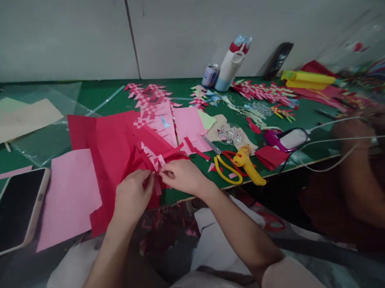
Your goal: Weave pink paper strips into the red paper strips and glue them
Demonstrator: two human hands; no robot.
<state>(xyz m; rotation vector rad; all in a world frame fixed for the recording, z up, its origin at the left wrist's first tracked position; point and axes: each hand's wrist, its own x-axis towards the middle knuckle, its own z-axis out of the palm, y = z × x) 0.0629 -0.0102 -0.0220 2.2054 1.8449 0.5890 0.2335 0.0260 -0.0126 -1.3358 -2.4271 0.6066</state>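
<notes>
Both my hands are close together over the red paper at the table's front edge. My left hand (133, 193) is closed in a pinch at the ends of narrow paper strips. Facing it, my right hand (184, 177) pinches the same small cluster of strips, its fingertips nearly touching the left ones. Pink and white paper strips (159, 161) stick up between the fingers; a part of them is hidden. Large red sheets (110, 136) lie under and behind the hands, with a pink sheet (69, 190) to the left.
Yellow-handled scissors (227, 172) and a yellow glue gun (247, 164) lie right of my hands. A phone (16, 207) rests at left. Behind stand a bottle (230, 68), a can (210, 75) and woven paper pieces (150, 94). Another person's arm (360, 173) is at right.
</notes>
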